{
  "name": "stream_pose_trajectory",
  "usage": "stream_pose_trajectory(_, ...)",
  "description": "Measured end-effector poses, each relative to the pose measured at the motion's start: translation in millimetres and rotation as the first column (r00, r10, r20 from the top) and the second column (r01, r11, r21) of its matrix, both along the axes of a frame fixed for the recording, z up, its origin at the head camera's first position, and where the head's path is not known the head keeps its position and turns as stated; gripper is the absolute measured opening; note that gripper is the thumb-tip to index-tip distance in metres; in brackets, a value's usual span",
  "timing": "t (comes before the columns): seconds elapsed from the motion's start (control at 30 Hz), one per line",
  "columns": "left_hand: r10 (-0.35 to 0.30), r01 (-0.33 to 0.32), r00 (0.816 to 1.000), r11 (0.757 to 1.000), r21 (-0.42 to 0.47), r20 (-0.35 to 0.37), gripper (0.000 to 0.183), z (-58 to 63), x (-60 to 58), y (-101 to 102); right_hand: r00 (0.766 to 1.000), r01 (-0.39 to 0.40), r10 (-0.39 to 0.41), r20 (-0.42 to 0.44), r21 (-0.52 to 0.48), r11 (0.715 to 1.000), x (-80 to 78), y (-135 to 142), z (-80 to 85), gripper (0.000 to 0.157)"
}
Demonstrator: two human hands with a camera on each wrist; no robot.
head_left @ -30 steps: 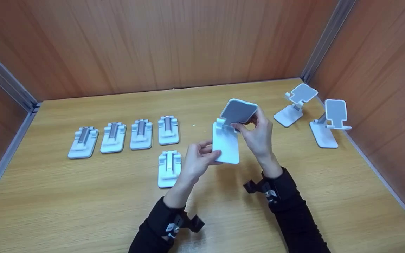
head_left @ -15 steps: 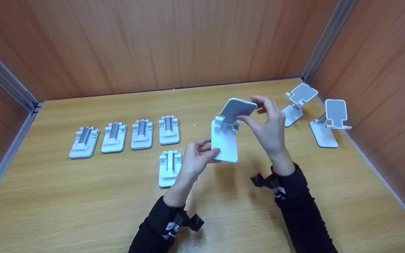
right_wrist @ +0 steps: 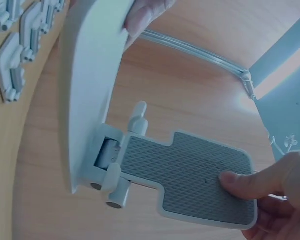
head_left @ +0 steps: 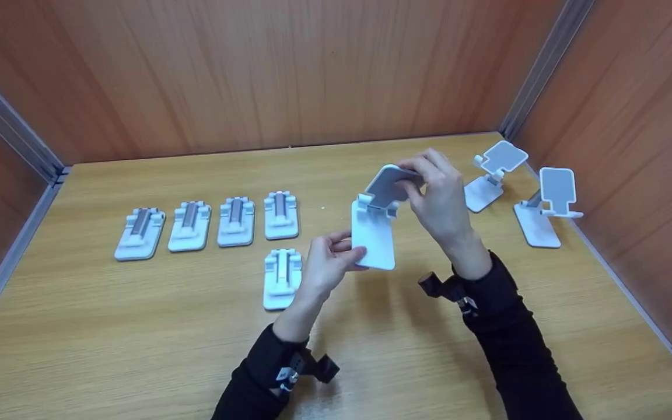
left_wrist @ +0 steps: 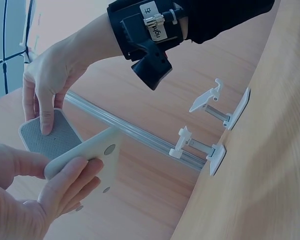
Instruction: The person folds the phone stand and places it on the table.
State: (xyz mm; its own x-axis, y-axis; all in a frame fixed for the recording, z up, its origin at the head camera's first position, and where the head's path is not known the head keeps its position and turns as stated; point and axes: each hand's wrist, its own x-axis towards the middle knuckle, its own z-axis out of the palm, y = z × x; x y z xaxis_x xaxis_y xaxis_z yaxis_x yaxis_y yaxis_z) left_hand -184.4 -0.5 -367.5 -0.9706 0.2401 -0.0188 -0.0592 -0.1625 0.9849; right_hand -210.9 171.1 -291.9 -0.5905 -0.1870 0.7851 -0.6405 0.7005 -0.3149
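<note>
A partitioned indoor workspace: wood-grain panels [head_left: 289,70], grey metal corner strips [head_left: 546,65], wood-grain table [head_left: 137,326].

The held stand [head_left: 373,236], at the dial's centre, looks like smooth white plastic with a faint sheen, though its grey pad [right_wrist: 190,167] is matt and rough with fine criss-cross texture. The folded stands [head_left: 235,236] towards nine o'clock show similar white plastic. The worktop [head_left: 137,338] has pale, softly glossy wood grain (laminate or timber, I can't tell); the panel [head_left: 312,70] at twelve has redder grain. Dull metal-looking strips [head_left: 546,70] run at two and ten. The black sleeves [head_left: 525,356] are matt cloth.
</note>
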Motion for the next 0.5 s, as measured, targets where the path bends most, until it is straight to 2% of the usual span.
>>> stream_pose_trajectory(0.2,0.015,-0.014,1.0,0.999,-0.043,0.019,0.041,-2.5,-3.0,0.2,0.998,0.024,-0.026,-0.052,-0.04,0.999,-3.5,-1.3,-11.2,0.015)
stream_pose_trajectory(0.5,0.036,-0.033,0.999,0.997,-0.069,0.04,0.042,-0.9,-4.4,-1.6,0.993,0.013,-0.024,-0.119,-0.09,0.996,1.0,-10.4,-27.7,0.014)
